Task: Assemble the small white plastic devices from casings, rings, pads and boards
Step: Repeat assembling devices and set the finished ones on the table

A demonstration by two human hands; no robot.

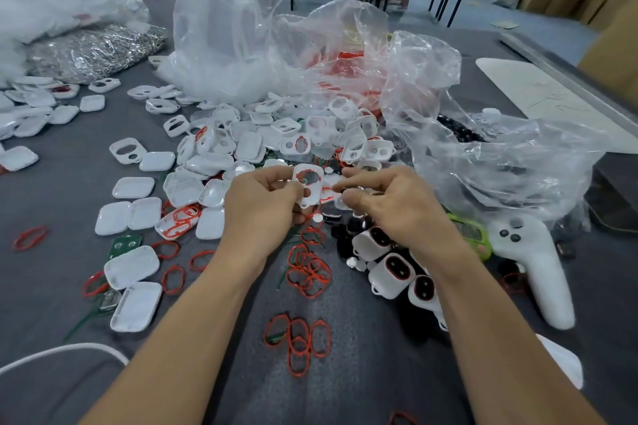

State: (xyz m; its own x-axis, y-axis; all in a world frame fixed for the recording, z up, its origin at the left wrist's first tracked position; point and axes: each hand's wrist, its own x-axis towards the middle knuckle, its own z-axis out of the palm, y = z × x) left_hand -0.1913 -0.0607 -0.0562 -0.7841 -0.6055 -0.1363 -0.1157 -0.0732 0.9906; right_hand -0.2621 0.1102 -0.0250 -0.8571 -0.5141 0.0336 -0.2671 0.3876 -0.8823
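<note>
The step in hand looks like seating a red ring (327,188) in a white casing (308,185). The left hand (262,198) grips the casing by its lower left edge, fingers curled round it, and holds it above the counter (362,373) just in front of the pile of casings (262,141). The right hand (383,198) pinches what seems to be the ring between thumb and forefinger at the casing's right edge. Red already lines the casing's upper opening, though how fully it sits there is too small to tell. The next move probably calls for pressing the ring evenly round the rim without letting it twist or spring out, and then for a pad and a board. Behind the pile, a tall clear bag (234,28) holds white parts, and the bag beside it (348,55) shows red inside, likely more rings. A crumpled bag (490,155) on the right covers dark pieces. At far left, a bag of shiny metal bits (93,52) lies on the counter. An upturned shell (177,222) near the left hand holds several red rings. Closed white devices (390,272) lie below the right wrist.
</note>
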